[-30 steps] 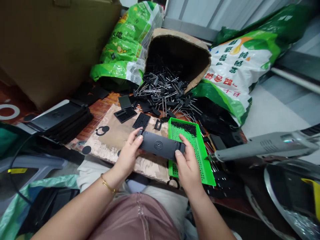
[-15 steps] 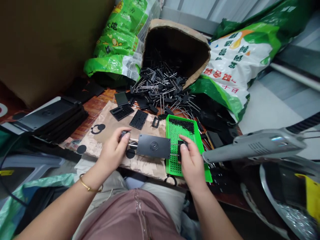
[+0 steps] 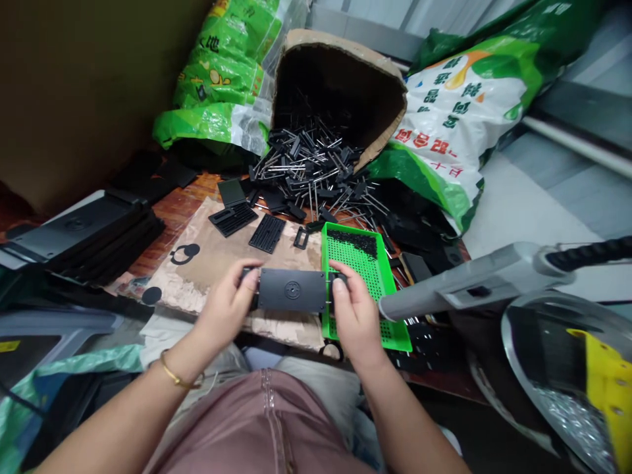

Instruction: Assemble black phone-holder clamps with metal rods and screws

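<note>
I hold a flat black rectangular plastic plate [image 3: 292, 290] with a round mark in its middle, level above the table edge. My left hand [image 3: 226, 309] pinches its left end piece. My right hand [image 3: 351, 311] grips its right end piece, beside the green perforated tray [image 3: 368, 263]. Thin metal rods barely show between the plate and the end pieces. Both hands are closed on the assembly.
A tipped cardboard box [image 3: 340, 85] spills several black clips with metal rods [image 3: 309, 174] onto the table. Black grille parts [image 3: 266, 232] lie on brown paper [image 3: 212, 263]. A stack of black panels [image 3: 83, 230] sits left. A grey power tool [image 3: 474, 283] lies right. Green printed sacks [image 3: 444, 118] stand behind.
The end pieces were pulled outward on their rods half a second ago; now they are pushed back in close to the plate. The view has drifted slightly, and the hands sit a little lower-left.
</note>
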Available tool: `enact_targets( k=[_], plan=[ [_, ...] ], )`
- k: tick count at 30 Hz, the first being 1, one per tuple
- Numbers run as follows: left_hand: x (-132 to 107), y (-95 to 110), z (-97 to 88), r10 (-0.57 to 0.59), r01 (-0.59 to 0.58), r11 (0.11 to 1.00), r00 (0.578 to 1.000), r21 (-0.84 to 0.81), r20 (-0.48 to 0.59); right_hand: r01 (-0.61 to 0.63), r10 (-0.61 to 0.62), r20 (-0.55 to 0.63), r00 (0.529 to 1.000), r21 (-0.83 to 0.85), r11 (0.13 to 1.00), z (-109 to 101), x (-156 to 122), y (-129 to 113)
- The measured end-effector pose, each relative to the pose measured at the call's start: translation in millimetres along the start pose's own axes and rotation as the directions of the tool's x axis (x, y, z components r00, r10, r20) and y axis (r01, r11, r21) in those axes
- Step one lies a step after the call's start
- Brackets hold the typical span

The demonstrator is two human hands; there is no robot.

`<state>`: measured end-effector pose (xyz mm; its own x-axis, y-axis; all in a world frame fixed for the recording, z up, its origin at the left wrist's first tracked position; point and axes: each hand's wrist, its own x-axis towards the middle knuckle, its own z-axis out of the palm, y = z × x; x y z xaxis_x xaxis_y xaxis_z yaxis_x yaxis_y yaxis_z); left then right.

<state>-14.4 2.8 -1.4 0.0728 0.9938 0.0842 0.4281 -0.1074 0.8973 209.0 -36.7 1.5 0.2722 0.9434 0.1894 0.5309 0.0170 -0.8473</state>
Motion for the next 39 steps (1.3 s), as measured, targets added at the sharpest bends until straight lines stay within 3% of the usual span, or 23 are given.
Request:
enact_targets(
  k=[3, 5, 10, 13, 20, 23, 29, 33, 37, 39],
  plan=[
    [-1.6, -0.4, -27.0, -0.008, 0.01, 0.999, 0.999, 0.045, -0.048, -0.041, 0.042, -0.053, 0.998, 0.017, 0.999, -13.7, -2.3, -1.9],
    [-3.6, 1.3, -35.1, 0.002, 0.003, 0.997, 0.998, 0.076, -0.062, -0.068, 0.069, -0.043, 0.997, 0.005, 0.998, -15.6, -3.3, -1.2],
    [-4.7, 3.4, -19.3, 0.04, -0.04, 0.999, 0.986, -0.003, 0.162, 0.011, -0.013, -0.03, 0.999, -0.062, 0.998, -4.1, -0.8, 3.9],
    [-5.3, 1.0, -9.8, 0.019, -0.014, 0.999, 0.993, -0.045, 0.119, 0.034, -0.039, -0.061, 0.997, -0.076, 0.997, -2.5, 0.9, 4.7],
    [-10.9, 8.1, 16.4, -0.028, 0.026, 0.999, 0.996, 0.023, 0.088, 0.073, -0.073, -0.009, 0.997, -0.059, 0.996, 8.4, 1.2, 4.1],
    [-8.1, 6.7, 8.8, -0.001, -0.001, 0.999, 0.999, 0.044, 0.036, 0.065, -0.065, -0.001, 0.998, -0.085, 0.994, 1.4, 2.0, 4.8],
    [-6.3, 6.1, -37.6, 0.027, -0.026, 0.99, 1.0, 0.138, -0.006, -0.031, 0.029, -0.023, 0.999, -0.087, 0.996, -17.2, 4.0, 0.9],
    [-6.8, 6.8, -32.3, 0.013, -0.023, 0.998, 0.989, 0.063, 0.149, 0.051, -0.05, 0.009, 0.999, -0.079, 0.996, -3.7, 7.7, -3.5],
    [-6.9, 1.6, -19.0, -0.025, 0.027, 0.999, 0.996, -0.021, 0.084, 0.107, -0.116, -0.06, 0.991, -0.135, 0.985, 2.8, 10.3, -3.4],
    [-7.5, 2.2, -9.7, -0.05, 0.052, 0.998, 0.993, -0.019, 0.103, 0.123, -0.131, -0.051, 0.99, -0.141, 0.982, 6.3, 10.1, -3.4]
  ],
)
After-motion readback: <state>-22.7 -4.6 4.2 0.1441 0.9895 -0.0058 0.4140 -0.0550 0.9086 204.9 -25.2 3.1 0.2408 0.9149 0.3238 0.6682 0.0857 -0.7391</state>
